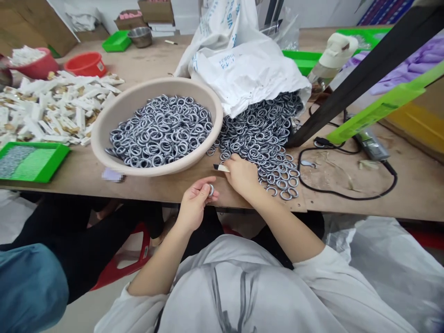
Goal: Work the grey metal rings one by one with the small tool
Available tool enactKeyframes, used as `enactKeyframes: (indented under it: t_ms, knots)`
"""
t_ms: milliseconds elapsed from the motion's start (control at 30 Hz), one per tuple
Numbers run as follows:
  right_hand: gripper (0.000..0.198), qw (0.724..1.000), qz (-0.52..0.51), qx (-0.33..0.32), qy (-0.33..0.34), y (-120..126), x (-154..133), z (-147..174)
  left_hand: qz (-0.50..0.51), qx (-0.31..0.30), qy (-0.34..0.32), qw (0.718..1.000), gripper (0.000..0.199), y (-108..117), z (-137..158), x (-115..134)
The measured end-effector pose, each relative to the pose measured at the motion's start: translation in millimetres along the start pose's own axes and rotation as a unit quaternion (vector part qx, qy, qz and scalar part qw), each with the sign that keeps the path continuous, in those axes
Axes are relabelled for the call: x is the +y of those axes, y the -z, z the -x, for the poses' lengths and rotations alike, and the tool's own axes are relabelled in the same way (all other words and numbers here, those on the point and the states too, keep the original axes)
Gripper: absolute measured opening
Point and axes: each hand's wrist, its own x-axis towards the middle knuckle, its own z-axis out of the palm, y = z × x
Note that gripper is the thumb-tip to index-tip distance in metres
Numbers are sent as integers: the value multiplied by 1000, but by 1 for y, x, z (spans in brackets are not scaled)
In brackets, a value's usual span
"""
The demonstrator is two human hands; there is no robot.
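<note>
My left hand (194, 203) is above the table's front edge, its thumb and fingers pinched on a small grey metal ring (211, 190). My right hand (243, 175) is closed around a short tool with a cream handle and a dark flat tip (221, 168), possibly a small blade; its exact kind is unclear. That hand lies against the near side of a heap of loose metal rings (255, 132), which spills out of a white woven sack (248, 69). Left of the sack a beige basin (99, 134) holds many similar rings.
White pieces (45, 111) are heaped at the left behind a green tray (57, 164). A black post (350, 78) slants up on the right, near a looping black cable (347, 198) and a clear bottle (319, 74). Another person's teal-covered knee or sleeve (33, 286) shows at lower left.
</note>
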Motion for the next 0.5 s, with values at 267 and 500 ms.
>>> enactKeyframes:
  t_ms: [267, 500]
  knots:
    - [16, 844, -534, 51, 14, 2, -1, 58, 63, -45, 61, 995, 53, -28, 0, -5]
    - [31, 784, -616, 69, -41, -8, -4, 85, 44, -60, 60, 995, 48, -54, 8, -13]
